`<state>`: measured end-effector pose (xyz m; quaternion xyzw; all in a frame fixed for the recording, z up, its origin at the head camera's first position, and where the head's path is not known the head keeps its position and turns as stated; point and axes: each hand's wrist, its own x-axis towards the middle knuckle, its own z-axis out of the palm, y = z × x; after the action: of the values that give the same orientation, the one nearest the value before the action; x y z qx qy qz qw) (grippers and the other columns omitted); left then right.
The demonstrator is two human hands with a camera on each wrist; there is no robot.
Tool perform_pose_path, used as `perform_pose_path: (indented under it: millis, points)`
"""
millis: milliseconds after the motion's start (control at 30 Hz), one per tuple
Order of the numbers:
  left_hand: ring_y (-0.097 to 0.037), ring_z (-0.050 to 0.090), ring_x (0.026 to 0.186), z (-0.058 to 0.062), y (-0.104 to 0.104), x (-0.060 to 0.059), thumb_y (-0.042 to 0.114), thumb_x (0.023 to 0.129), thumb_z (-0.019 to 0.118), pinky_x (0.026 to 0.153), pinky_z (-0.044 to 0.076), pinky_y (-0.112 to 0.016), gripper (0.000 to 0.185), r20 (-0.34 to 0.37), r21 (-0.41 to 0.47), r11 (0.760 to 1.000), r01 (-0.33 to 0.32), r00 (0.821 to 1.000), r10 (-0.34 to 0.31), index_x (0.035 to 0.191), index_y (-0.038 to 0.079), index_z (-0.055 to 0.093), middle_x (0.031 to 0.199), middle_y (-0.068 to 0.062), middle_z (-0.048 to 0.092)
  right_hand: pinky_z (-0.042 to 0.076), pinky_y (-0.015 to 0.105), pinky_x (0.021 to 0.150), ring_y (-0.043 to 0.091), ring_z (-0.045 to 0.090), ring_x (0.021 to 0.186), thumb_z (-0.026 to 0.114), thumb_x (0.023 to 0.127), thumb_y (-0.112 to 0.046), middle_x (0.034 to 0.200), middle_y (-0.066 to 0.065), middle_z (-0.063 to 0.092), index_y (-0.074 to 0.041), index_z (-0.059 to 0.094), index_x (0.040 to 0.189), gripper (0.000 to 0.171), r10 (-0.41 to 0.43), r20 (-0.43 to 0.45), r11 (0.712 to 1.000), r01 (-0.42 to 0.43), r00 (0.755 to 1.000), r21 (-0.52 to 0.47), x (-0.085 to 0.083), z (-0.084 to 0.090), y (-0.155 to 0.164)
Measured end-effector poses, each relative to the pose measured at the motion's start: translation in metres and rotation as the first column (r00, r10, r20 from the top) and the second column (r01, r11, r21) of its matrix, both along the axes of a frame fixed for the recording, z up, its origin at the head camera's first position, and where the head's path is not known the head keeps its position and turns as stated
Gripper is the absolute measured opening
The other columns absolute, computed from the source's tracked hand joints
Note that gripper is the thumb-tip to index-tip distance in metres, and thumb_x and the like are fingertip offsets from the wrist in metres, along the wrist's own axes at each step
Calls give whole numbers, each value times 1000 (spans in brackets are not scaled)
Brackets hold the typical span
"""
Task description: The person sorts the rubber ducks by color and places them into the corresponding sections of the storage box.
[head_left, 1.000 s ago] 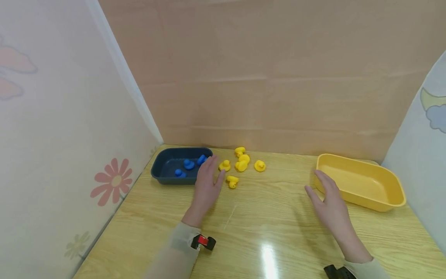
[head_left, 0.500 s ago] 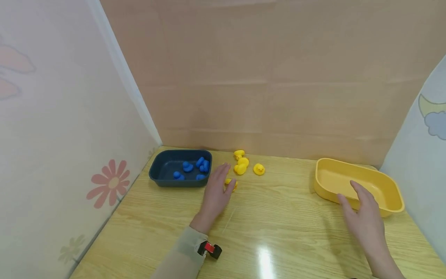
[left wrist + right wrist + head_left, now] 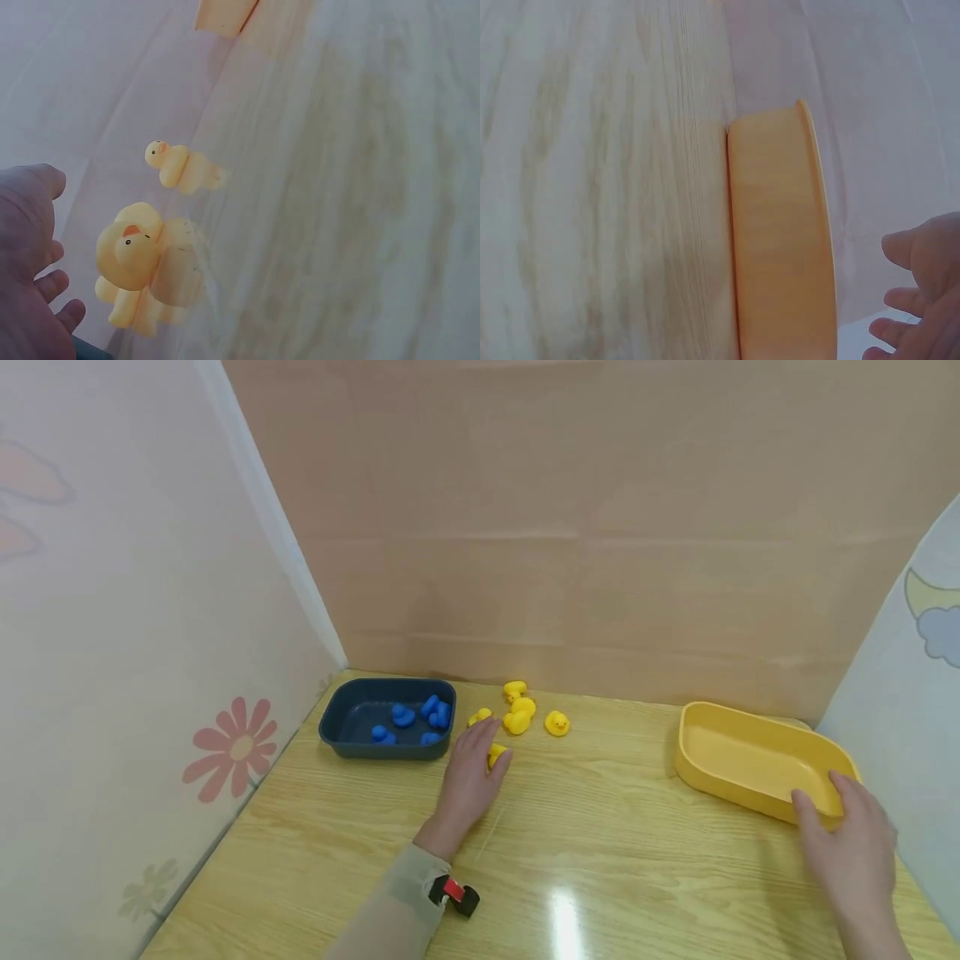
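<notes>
Hands well apart from each other, nothing clamped in either.

Left hand [image 3: 468, 781]: low over the table [image 3: 615, 843], fingers and thumb parted, nearest yellow duck [image 3: 496, 754] in the gap between. Contact with it: cannot tell. No pinch shown from the left wrist; fingers there loosely bent.

Crowded spot. Behind the fingertips, a duck by the blue tray [image 3: 478, 717]; beyond, a close pair of yellow ducks [image 3: 519, 717] and a back duck [image 3: 514, 688] by the wall; off to the right, a lone yellow duck [image 3: 557, 724]. Blue ducks [image 3: 402, 716] all inside the dark blue tray [image 3: 390, 750], just left of the hand.

For a clean grip, probably best: thumb and forefinger low on the body, light squeeze, no sweep toward the neighbours. Then straight up before any sideways travel, to spare the pair a nudge and the dark tray's rim a knock.

Right hand [image 3: 855, 852]: by the near right corner of the yellow tray [image 3: 723, 787], thumb and fingers spread, holding nothing. Touch on the rim: cannot tell. Sensible handling: even, gentle hold there, no downward press, tray flat on the table.
</notes>
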<state>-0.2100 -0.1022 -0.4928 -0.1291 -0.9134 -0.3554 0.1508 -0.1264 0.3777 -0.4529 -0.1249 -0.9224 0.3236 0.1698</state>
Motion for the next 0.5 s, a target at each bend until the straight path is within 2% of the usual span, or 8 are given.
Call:
perform_pose_path:
  millis: [167, 300, 400, 500]
  points:
    - [-34, 40, 158, -4, -1, -3, 34, 114, 65, 128, 37, -54, 58, 40, -6, 1000, -15, 999, 15, 166, 13, 50, 171, -10, 47, 3, 75, 129, 63, 4, 160, 49, 116, -27, 174, 41, 10, 13, 18, 169, 73, -81, 11, 996, 81, 997, -30, -4, -2, 14]
    - [-36, 40, 158, -7, -2, -4, 33, 114, 66, 128, 37, -56, 60, 75, 1, 1000, -16, 997, 16, 167, 14, 49, 171, -11, 47, 1, 72, 131, 60, -1, 162, 50, 114, -26, 176, 39, 3, 11, 8, 171, 79, -160, 49, 984, 163, 986, -77, -6, -2, 23]
    - [-36, 41, 157, -11, -4, -6, 32, 113, 67, 128, 37, -55, 60, 99, 0, 1000, -14, 995, 14, 167, 13, 50, 170, -11, 47, 0, 72, 131, 58, -10, 162, 49, 114, -30, 176, 37, -11, 8, -6, 171, 88, -199, 135, 970, 215, 971, -113, -3, -4, 29]
    - [-35, 41, 157, -14, -5, -7, 32, 113, 68, 128, 37, -54, 60, 121, -8, 1000, -12, 993, 13, 166, 12, 51, 170, -10, 48, 0, 74, 129, 61, -15, 161, 47, 114, -35, 174, 37, -20, 7, -17, 169, 94, -204, 219, 961, 238, 954, -140, -3, -8, 38]
